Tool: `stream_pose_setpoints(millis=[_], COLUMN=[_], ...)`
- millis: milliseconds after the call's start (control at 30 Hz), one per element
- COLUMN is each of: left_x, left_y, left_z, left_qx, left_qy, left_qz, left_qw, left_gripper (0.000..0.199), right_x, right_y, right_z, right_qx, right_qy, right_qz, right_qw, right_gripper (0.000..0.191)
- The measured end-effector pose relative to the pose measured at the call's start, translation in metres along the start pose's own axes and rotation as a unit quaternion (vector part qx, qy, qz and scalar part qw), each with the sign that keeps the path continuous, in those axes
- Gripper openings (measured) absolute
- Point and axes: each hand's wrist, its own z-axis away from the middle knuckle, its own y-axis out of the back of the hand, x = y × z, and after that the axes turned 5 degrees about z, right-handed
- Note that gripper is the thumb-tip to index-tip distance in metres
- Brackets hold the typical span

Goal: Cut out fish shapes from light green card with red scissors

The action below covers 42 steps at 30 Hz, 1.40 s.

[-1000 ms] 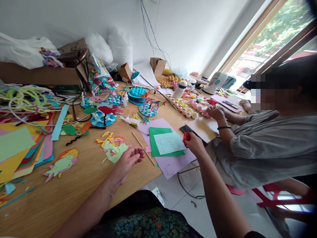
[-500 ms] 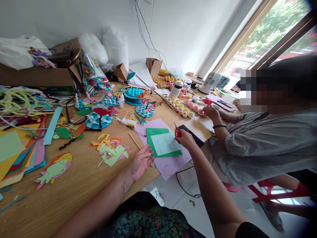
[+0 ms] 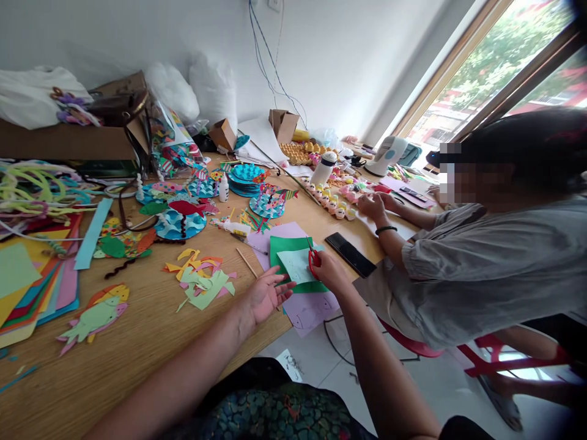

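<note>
Red-handled scissors [image 3: 313, 259] are in my right hand [image 3: 332, 272], held over a light blue sheet [image 3: 293, 266] that has faint drawn lines. Under that sheet lies a green sheet [image 3: 277, 247], and below both is a purple sheet [image 3: 309, 310] with drawn outlines, reaching past the table edge. My left hand [image 3: 268, 296] is palm up with fingers spread, close to the lower left of the light blue sheet, holding nothing. Left of it lie a thin wooden stick [image 3: 246, 262] and a pile of green and orange paper scraps [image 3: 204, 284].
A black phone-like slab [image 3: 351, 254] lies to the right, near a seated person [image 3: 495, 263] handling small figures. Paper fish [image 3: 98, 315] and stacked coloured sheets [image 3: 41, 287] lie at left. Glue bottles [image 3: 224, 188] and blue plate crafts [image 3: 181, 223] stand farther back.
My right hand has moved left with the scissors, over the light blue sheet. My left hand has shifted slightly right. The other person's hands have moved left, and the black slab is more exposed.
</note>
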Motion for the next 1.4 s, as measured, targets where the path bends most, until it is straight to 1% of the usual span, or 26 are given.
stream_pose_setpoints(millis=[133,167,200,300,400,467,533,567,600,633,700,733,833,933,1000,1033,1133,1167,1233,1300,1400], left_x=[0.003,0.003,0.003,-0.002,-0.007,-0.006,0.0,0.005,0.011,0.018,0.033,0.039,0.054,0.058,0.059,0.059,0.061,0.062,0.066,0.07,0.077], left_y=[0.0,0.0,-0.001,-0.007,-0.012,-0.014,-0.013,-0.012,-0.01,-0.009,-0.005,-0.003,0.005,0.015,0.022,0.027,0.041,0.046,0.054,0.059,0.059], left_z=[-0.012,-0.016,-0.021,-0.035,-0.045,-0.043,-0.033,-0.025,-0.016,-0.007,0.011,0.02,0.042,0.059,0.068,0.073,0.082,0.085,0.088,0.092,0.1], left_qx=[-0.013,-0.017,-0.021,-0.021,-0.022,-0.029,-0.041,-0.049,-0.06,-0.071,-0.083,-0.082,-0.067,-0.032,-0.006,0.007,0.041,0.052,0.073,0.084,0.067], left_qy=[-0.006,-0.007,-0.008,-0.014,-0.036,-0.07,-0.116,-0.14,-0.161,-0.178,-0.215,-0.234,-0.277,-0.284,-0.279,-0.278,-0.279,-0.279,-0.283,-0.294,-0.316], left_qz=[-0.071,-0.097,-0.123,-0.197,-0.242,-0.248,-0.236,-0.225,-0.211,-0.197,-0.165,-0.149,-0.106,-0.043,-0.024,-0.016,0.011,0.022,0.045,0.063,0.075], left_qw=[0.997,0.995,0.992,0.98,0.969,0.966,0.964,0.963,0.962,0.961,0.959,0.957,0.953,0.957,0.96,0.96,0.959,0.959,0.955,0.95,0.943], left_gripper=[0.019,0.015,0.015,0.023,0.026,0.016,0.004,0.007,0.009,0.011,0.02,0.024,0.03,0.036,0.038,0.038,0.037,0.037,0.038,0.038,0.032], right_x=[-0.001,-0.001,-0.002,-0.002,-0.003,-0.003,-0.004,-0.005,-0.007,-0.009,-0.016,-0.022,-0.044,-0.07,-0.086,-0.093,-0.106,-0.109,-0.113,-0.117,-0.125], right_y=[0.0,-0.001,-0.001,-0.002,0.002,0.009,0.019,0.023,0.028,0.031,0.036,0.036,0.03,0.015,0.004,-0.002,-0.013,-0.015,-0.015,-0.013,-0.005], right_z=[0.0,0.0,0.0,-0.001,0.002,0.008,0.019,0.025,0.032,0.039,0.051,0.056,0.066,0.07,0.069,0.067,0.061,0.058,0.055,0.052,0.05], right_qx=[0.003,0.006,0.008,0.018,0.043,0.071,0.101,0.114,0.128,0.127,0.112,0.098,0.025,-0.036,-0.044,-0.036,-0.051,-0.061,-0.077,-0.084,-0.07], right_qy=[-0.004,-0.004,-0.004,-0.005,-0.008,-0.013,-0.016,-0.011,0.0,0.01,0.018,0.017,0.023,0.016,0.017,0.005,-0.036,-0.043,-0.036,-0.016,0.006], right_qz=[-0.007,-0.01,-0.014,-0.028,-0.049,-0.066,-0.094,-0.116,-0.186,-0.247,-0.331,-0.366,-0.472,-0.568,-0.636,-0.663,-0.72,-0.733,-0.745,-0.742,-0.736], right_qw=[1.0,1.0,1.0,0.999,0.998,0.995,0.99,0.987,0.974,0.961,0.937,0.925,0.881,0.822,0.77,0.748,0.691,0.676,0.662,0.664,0.674], right_gripper=[0.006,0.007,0.007,0.01,0.009,0.008,0.014,0.018,0.021,0.024,0.028,0.029,0.036,0.038,0.036,0.034,0.034,0.035,0.034,0.032,0.03])
